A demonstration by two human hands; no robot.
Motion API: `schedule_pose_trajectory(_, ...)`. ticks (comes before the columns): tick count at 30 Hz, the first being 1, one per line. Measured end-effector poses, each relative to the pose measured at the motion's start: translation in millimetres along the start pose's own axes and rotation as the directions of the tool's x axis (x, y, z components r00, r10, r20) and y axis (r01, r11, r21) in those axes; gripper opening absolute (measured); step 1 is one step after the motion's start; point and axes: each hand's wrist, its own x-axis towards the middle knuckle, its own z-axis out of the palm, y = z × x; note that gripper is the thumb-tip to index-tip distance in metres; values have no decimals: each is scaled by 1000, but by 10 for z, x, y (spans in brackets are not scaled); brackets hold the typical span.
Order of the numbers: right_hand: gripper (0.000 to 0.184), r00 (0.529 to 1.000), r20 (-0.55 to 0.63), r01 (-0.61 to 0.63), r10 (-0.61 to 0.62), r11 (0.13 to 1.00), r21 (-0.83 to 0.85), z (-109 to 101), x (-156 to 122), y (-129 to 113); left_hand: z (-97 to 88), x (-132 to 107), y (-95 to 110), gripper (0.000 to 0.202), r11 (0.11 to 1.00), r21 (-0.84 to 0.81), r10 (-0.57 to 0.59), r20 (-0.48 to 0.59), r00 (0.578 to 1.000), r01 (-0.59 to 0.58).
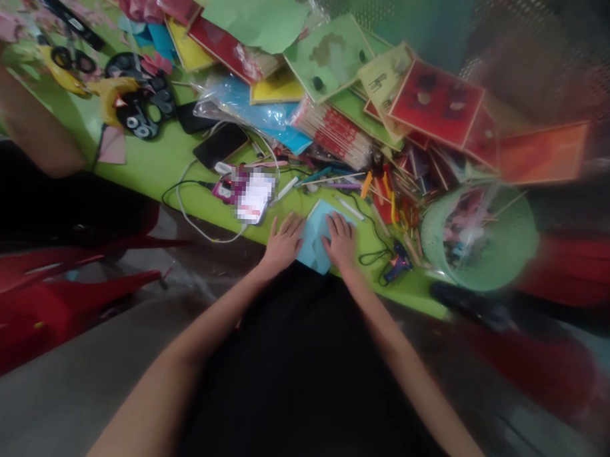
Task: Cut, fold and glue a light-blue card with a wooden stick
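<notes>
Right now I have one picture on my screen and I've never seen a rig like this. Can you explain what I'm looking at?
There is no machine here: a person works with bare hands, seen by a camera worn on the head, looking forward and down. The right hand lies flat on a light blue sheet; the left hand rests at its left edge, fingers spread. Neither hand grips anything. On the green table lie a lit phone, a heap of colored cards and, to the right, a dark tool shaped like a glue gun. Another person's arm shows at far left.
</notes>
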Motion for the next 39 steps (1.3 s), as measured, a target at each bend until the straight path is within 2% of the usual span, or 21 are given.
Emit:
schedule_pose_trajectory(3,60,1000,0,-19,19,1000,-19,-40,-12,-49,65,-98,45,60,999,-7,-35,-7,999,35)
schedule_pose_trajectory(7,61,1000,16,-24,24,999,-24,-61,-15,-74,101,-82,82,59,998,-15,-65,-24,998,64)
schedule_pose_trajectory(17,65,1000,17,-13,14,998,-55,35,-44,-33,26,-10,105,62,1000,-17,-10,-41,999,9)
schedule_pose_trajectory(27,64,999,5,-38,39,998,-57,129,-39,-14,44,405,177,63,1000,-23,5,11,1000,-5)
schedule_pose_trajectory(39,62,998,5,-59,59,997,-42,117,-28,-43,47,599,193,65,998,-51,37,6,999,-36)
